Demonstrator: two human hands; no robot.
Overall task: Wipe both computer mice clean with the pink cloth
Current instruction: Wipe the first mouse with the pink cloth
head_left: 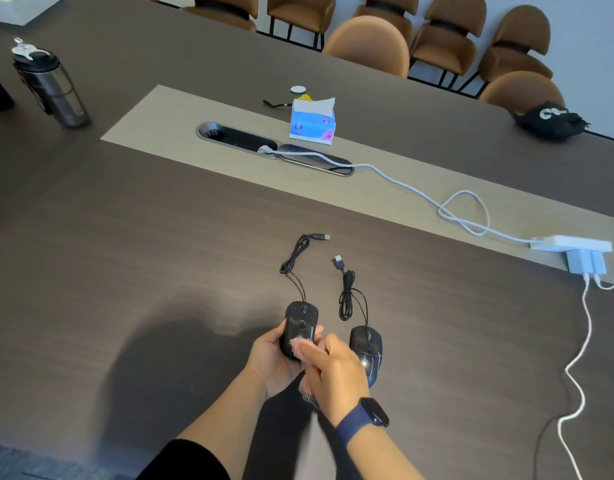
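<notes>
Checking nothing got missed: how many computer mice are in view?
2: one black corded mouse held in the left hand, one black corded mouse on the table beside the right hand.

A long dark table [125, 254] has a pale strip [167, 126] running across it. Set into the strip is an oval cable hatch [236, 135], and just beyond it stands a blue tissue box [312, 123] with a small white disc [298, 89] farther back. A white cable [402, 183] runs from the hatch rightward, loops, and reaches a white power strip [572, 244] holding plugs. A dark water bottle [49, 86] stands far left. A black cap [549, 121] lies far right. Brown chairs [447, 43] line the far side.
</notes>
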